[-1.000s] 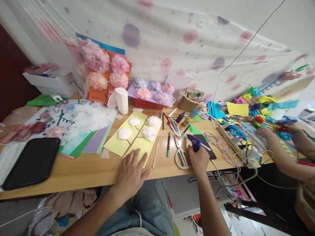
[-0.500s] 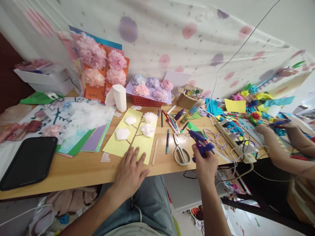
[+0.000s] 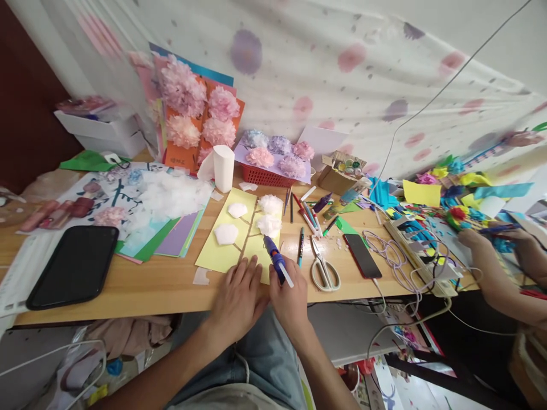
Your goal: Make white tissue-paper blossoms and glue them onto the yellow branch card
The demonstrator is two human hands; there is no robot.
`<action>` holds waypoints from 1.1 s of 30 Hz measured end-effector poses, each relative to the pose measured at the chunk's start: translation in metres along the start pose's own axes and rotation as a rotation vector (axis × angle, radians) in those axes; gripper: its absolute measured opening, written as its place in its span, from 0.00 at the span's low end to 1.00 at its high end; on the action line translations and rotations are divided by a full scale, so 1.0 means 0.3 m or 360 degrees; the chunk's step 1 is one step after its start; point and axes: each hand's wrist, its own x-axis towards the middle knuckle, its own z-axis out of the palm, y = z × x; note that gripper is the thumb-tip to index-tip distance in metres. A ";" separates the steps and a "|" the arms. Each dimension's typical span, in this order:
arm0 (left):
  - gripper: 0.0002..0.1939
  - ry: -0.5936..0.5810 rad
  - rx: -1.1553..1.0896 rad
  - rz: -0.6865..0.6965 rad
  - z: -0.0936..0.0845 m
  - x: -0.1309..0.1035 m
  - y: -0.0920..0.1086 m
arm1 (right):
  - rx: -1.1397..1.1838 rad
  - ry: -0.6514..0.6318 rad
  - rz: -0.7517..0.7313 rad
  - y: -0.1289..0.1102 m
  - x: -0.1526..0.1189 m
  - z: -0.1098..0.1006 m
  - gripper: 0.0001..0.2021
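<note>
My right hand (image 3: 289, 293) grips a blue glue gun (image 3: 274, 257), its tip over the right part of a yellow sheet of paper (image 3: 216, 256), close below the white tissue flowers. A white glue stick pokes out of its back end. On the sheet a brown branch is drawn; two fluffy white flowers (image 3: 270, 214) sit to its right and two flat white paper pieces (image 3: 226, 234) to its left. My left hand (image 3: 239, 293) lies flat on the sheet's lower edge, fingers stretched out, beside the right hand.
Scissors (image 3: 325, 270), a marker (image 3: 301, 247) and a phone (image 3: 362, 256) lie to the right, before a power strip (image 3: 421, 259) with tangled cords. Left are a black tablet (image 3: 73, 267) and coloured paper (image 3: 171, 236). Another person's hands (image 3: 478, 250) work at far right.
My right hand has brought the glue gun from the right side of the table over to the yellow sheet. The phone is now uncovered. My left hand stays on the paper; the view has shifted.
</note>
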 end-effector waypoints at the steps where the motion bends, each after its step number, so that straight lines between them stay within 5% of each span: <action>1: 0.30 0.0009 0.0006 0.0002 0.000 -0.001 0.000 | -0.0036 -0.0001 -0.0028 0.002 0.000 0.007 0.12; 33: 0.30 0.0072 -0.0002 0.0006 -0.003 0.002 -0.005 | -0.0007 -0.0022 0.0181 0.050 0.026 0.084 0.14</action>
